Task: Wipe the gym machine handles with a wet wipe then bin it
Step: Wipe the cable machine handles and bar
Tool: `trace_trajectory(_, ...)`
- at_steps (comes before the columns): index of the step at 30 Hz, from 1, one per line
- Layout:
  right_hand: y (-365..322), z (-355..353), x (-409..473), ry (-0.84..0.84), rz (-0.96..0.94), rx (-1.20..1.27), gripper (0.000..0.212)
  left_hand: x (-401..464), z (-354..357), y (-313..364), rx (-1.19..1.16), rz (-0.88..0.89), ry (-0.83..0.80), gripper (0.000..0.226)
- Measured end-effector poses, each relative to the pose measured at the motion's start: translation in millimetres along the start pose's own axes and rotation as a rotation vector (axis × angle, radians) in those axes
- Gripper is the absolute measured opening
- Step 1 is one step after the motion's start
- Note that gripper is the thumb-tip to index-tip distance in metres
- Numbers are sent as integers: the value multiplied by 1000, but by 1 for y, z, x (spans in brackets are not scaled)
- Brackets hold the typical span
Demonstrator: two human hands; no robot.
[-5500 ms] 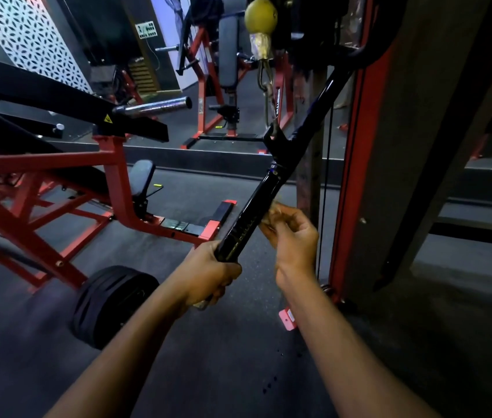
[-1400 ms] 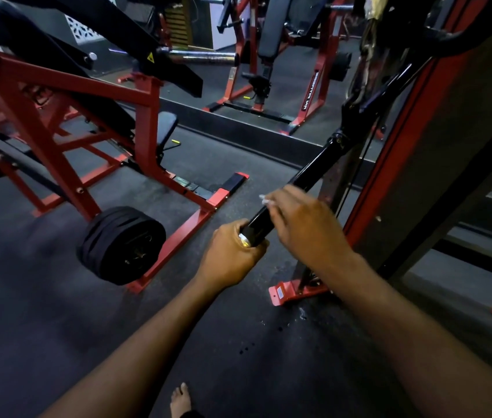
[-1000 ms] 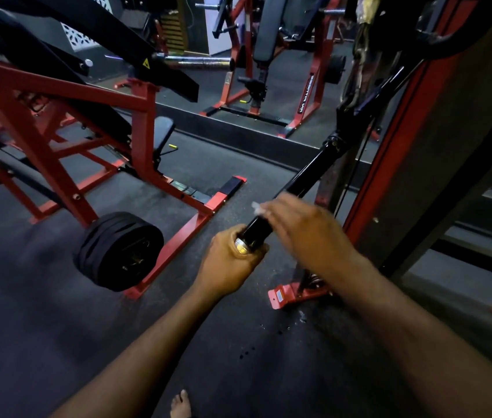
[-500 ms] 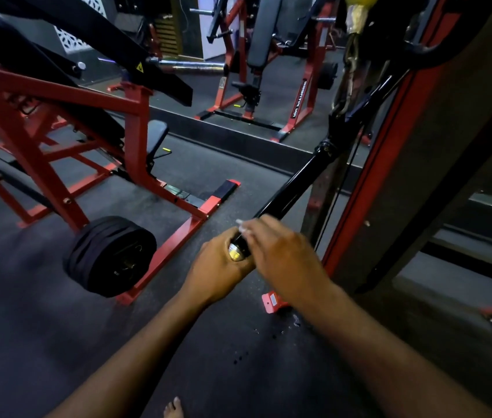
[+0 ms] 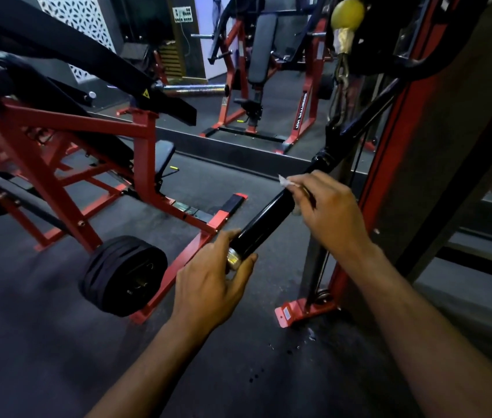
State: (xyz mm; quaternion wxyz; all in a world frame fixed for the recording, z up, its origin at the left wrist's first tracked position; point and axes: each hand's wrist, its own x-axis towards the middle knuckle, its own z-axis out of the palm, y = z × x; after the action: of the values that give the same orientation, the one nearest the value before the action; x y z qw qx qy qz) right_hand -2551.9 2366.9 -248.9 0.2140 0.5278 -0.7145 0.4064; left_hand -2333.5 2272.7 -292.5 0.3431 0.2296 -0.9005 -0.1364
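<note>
A black cable-machine handle (image 5: 268, 220) slants from the lower middle up to the right, ending in a silver cap near me. My left hand (image 5: 211, 285) grips that capped end. My right hand (image 5: 326, 209) wraps a white wet wipe (image 5: 287, 182) round the handle higher up; only a corner of the wipe shows past my fingers. The bar's upper part runs to a carabiner (image 5: 339, 86) under a yellow ball (image 5: 347, 12).
A red plate-loaded machine (image 5: 139, 146) with a black weight plate (image 5: 124, 274) stands at the left. The red upright (image 5: 389, 140) of the cable machine and its foot (image 5: 296, 312) are at the right. Dark rubber floor (image 5: 57, 342) lies below, with wet spots near the foot.
My right hand has slid up the handle with the wipe, away from my left hand, baring a stretch of black grip. My left hand stays on the capped end.
</note>
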Motion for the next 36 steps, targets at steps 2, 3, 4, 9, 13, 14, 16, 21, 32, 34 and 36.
trace_trajectory(2,-8,7,-4,24,46,6,16,-3,-1,-3,-14,-7,-15,42)
trace_trajectory(3,-16,13,-10,37,76,18,14,-5,-1,-6,-36,-19,-20,40)
trace_trajectory(4,-25,19,-17,45,99,35,15,-7,-1,-9,-81,-40,-28,39)
trace_trajectory(9,-90,50,-65,-78,-16,117,24,-6,0,-24,-469,-106,-112,21)
trace_trajectory(13,-95,52,-68,-162,-98,134,24,-5,-3,-36,-497,-80,-135,13)
trace_trajectory(14,-92,52,-65,-180,-123,127,24,-4,-4,-38,-502,-71,-140,14)
trace_trajectory(16,-83,49,-57,-201,-162,109,24,-4,-3,-38,-523,-78,-158,15)
trace_trajectory(21,-43,26,-19,-159,-142,17,25,-6,1,-35,-577,-190,-121,29)
trace_trajectory(32,-38,18,2,-230,-46,-160,20,-7,7,-35,-582,-205,-67,39)
trace_trajectory(34,-49,20,-1,-344,-169,-200,12,-7,7,-36,-570,-209,-55,36)
trace_trajectory(36,-41,12,18,-391,-202,-279,8,-6,5,-37,-549,-192,-38,33)
